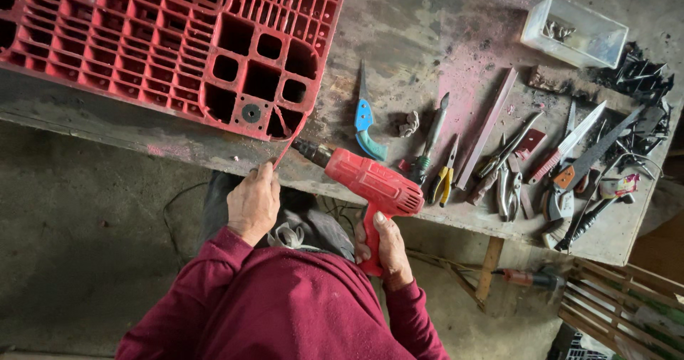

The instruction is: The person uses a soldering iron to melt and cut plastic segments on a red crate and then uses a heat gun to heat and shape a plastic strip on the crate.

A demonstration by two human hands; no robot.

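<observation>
A clear plastic box (574,31) sits at the far right of the table (427,39). It has small grey metal bits in one corner. Beside it lies a heap of dark nails (636,79).

A big red plastic crate (171,39) lies flat on the table, and it is full of square holes like a grid. One corner hangs near the table edge. A round grey washer (251,113) sits in that corner.

The left hand (254,202) is at the table edge, just under the crate corner. Its fingers are curled and pressed together, pinching a thin red strip (287,146) that runs up to the crate. The right hand (385,244) is wrapped tight around the handle of a red heat gun (374,187). The thumb lies along the handle. The dark metal tip of the heat gun points at the crate corner, very near the strip.

The table top is rough and grey, with red dust on it. Many tools lie in a row on the right: a blue knife (365,118), a screwdriver (430,138), yellow pliers (445,175), a long flat file (486,128), grey pliers (508,189) and a saw (570,145) with a red handle. A small pink and white packet (618,186) lies near the right edge.

The sleeves (285,303) are dark red.
</observation>
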